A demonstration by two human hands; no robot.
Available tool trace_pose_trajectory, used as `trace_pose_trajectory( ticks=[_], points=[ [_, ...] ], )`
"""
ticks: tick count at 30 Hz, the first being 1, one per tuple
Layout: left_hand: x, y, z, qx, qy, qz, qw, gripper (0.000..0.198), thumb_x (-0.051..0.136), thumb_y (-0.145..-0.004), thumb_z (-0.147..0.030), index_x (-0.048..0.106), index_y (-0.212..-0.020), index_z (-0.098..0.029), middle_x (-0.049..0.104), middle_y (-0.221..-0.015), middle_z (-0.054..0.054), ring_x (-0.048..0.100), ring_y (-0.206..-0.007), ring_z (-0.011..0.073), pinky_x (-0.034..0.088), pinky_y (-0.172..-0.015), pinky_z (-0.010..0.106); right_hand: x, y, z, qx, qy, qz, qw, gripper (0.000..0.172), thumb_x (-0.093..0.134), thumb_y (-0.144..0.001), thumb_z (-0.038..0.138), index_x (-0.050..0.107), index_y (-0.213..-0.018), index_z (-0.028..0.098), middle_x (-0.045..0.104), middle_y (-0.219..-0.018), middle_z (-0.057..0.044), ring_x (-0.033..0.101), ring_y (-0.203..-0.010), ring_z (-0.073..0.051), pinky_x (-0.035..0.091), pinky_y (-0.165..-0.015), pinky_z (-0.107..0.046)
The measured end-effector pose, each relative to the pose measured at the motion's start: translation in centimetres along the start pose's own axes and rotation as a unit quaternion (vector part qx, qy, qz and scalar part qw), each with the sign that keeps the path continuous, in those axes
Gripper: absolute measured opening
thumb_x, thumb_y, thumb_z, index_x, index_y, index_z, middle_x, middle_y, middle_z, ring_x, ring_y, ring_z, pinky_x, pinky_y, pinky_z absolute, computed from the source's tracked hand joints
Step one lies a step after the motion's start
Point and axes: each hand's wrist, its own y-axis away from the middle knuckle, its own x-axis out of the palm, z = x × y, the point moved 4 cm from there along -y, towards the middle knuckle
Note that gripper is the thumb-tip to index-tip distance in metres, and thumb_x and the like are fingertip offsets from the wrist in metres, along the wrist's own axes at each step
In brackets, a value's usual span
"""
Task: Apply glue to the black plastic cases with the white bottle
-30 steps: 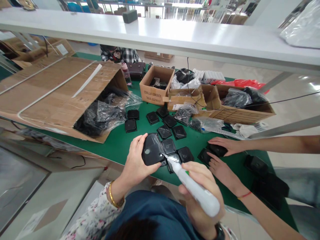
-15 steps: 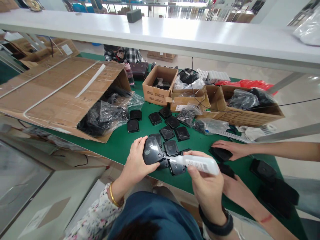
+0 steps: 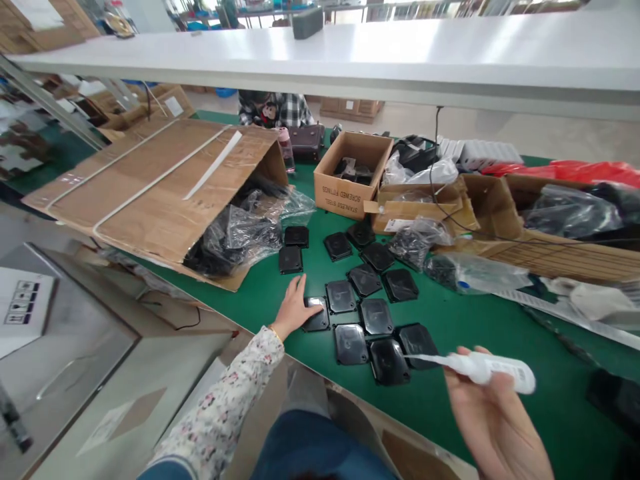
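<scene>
My left hand (image 3: 293,312) rests at the left edge of a square black plastic cover (image 3: 317,319) on the green table. Its fingers are spread, with the thumb over the cover's top edge and the index finger pointing away from it. Held in my right hand (image 3: 493,407) is a white squeeze bottle (image 3: 503,373) with a long thin nozzle. The nozzle points left, its tip over or close to another black cover (image 3: 390,362) near the table's front edge; contact is unclear. Several similar covers lie between my hands, including one (image 3: 419,343) beneath the nozzle.
A large cardboard box (image 3: 165,173) holding plastic-wrapped parts lies at left. Farther back stand a smaller carton (image 3: 340,193) and a long open box (image 3: 555,250). A white shelf (image 3: 400,63) crosses above the table (image 3: 270,297). Across the table sits a person in a checked shirt (image 3: 295,110).
The cover in my left hand is now down on the table, and those fingers have spread. My right hand has carried the bottle right. The view shifted; the co-worker's hands left it.
</scene>
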Motion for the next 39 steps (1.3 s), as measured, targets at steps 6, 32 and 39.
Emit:
trace_pose_trajectory(
  ticks=[6, 32, 39],
  points=[
    [-4.4, -8.6, 5.4, 0.007, -0.031, -0.014, 0.999, 0.089, 0.071, -0.069, -0.027, 0.022, -0.142, -0.009, 0.027, -0.150, 0.024, 0.018, -0.142, 0.0364, 0.025, -0.112, 0.048, -1.2, 0.0, -0.2, 0.027, 0.016, -0.054, 0.998, 0.033, 0.071, -0.079, 0.037, 0.066, -0.109, 0.023, 0.067, -0.106, -0.006, 0.065, -0.096, -0.018, 0.064, -0.073, -0.027],
    [-14.2, 6.7, -10.9, 0.149, -0.019, -0.151, 0.977, 0.090, 0.068, -0.076, -0.033, 0.018, -0.148, -0.013, 0.040, -0.130, 0.019, 0.039, -0.121, 0.0353, 0.037, -0.104, 0.052, 8.9, 2.4, -5.5, -0.097, 0.084, 0.149, 0.980, 0.017, 0.067, -0.086, 0.036, 0.062, -0.098, 0.024, 0.066, -0.097, 0.000, 0.064, -0.089, -0.016, 0.056, -0.079, -0.034],
    [-14.5, 6.8, -11.3, 0.154, -0.026, -0.152, 0.976, 0.088, 0.068, -0.076, -0.033, 0.021, -0.146, -0.009, 0.040, -0.130, 0.019, 0.039, -0.121, 0.0346, 0.036, -0.105, 0.050, 9.4, 3.0, -5.2, -0.102, 0.067, 0.117, 0.986, 0.023, 0.073, -0.079, 0.034, 0.063, -0.095, 0.021, 0.068, -0.094, -0.001, 0.064, -0.087, -0.016, 0.054, -0.080, -0.033]
  ],
)
